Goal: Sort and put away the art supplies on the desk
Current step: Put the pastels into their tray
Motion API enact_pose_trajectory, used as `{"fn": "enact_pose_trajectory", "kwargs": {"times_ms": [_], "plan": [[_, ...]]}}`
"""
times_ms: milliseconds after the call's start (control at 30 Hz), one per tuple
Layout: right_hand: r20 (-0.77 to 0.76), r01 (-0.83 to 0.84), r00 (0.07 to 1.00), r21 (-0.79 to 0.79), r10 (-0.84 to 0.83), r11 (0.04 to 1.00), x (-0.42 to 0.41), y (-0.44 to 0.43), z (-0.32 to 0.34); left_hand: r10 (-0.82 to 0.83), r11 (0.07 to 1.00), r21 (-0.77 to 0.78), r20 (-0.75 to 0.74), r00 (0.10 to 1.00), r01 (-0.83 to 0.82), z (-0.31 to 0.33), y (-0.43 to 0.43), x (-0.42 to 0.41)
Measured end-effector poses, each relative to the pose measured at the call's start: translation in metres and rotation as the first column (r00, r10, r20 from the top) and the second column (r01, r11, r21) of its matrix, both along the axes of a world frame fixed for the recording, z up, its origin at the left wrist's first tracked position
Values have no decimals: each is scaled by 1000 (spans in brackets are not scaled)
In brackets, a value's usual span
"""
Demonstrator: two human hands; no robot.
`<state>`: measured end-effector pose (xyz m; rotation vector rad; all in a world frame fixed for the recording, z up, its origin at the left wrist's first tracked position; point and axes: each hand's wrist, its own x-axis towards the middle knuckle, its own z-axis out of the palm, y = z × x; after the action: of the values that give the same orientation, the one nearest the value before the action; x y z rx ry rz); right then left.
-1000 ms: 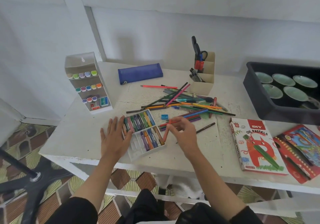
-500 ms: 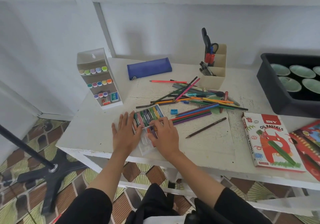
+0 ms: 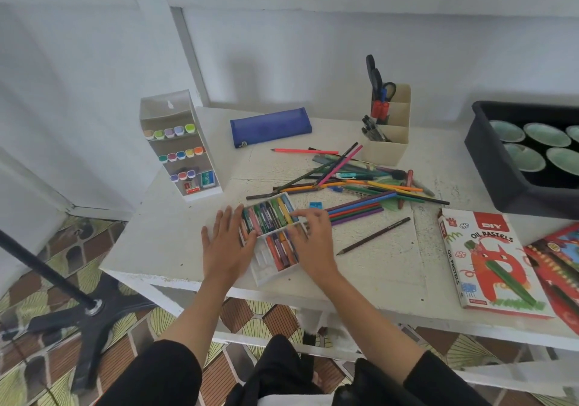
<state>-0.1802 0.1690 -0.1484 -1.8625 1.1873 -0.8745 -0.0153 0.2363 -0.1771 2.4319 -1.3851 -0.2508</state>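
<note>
Now the right hand point(image 3: 311, 239) is down on the pastel tray point(image 3: 266, 269), where a second ago it held an orange pastel just off the tray's right edge. That pastel is no longer in sight outside the tray, so it has most likely gone into the lower row. The fingers are bent over the pastels point(image 3: 269, 216), but from here I can't tell whether they pinch one or only press.

The left hand point(image 3: 227, 245) has not moved. It lies flat and open on the desk point(image 3: 376, 277), fingertips against the tray's left side, bracing it.

The tray sits at the near edge of the desk, its near corner unfilled. As I judge it, one pastel is sorted and much remains: the loose pencils point(image 3: 360, 186) behind are untouched, and the pastel box point(image 3: 488, 258) lies well to the right.
</note>
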Motion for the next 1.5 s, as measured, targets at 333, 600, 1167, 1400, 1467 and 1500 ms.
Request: {"fn": "enact_pose_trajectory", "kwargs": {"times_ms": [333,600,1167,1400,1467,1500], "plan": [[-217,346,910,-78,-354,935,-124,-127,29,5,1000,-13,-4,1000,-5,-3,0,2],[-405,481,776,-117,-484,869,-162,-190,21,16,1000,-15,8,1000,-16,-3,-2,2],[-395,606,741,47,-542,794,-162,-177,35,23,999,-30,0,1000,-23,-3,-3,2],[-13,672,738,95,-674,734,-172,-157,43,25,999,-31,4,1000,-25,-2,-2,2],[134,666,693,258,-709,700,-172,-150,45,21,999,-32,3,1000,-21,-3,-2,2],[191,639,662,361,-724,680,-172,-146,47,20,999,-33,7,1000,-19,-3,-2,2]]}}
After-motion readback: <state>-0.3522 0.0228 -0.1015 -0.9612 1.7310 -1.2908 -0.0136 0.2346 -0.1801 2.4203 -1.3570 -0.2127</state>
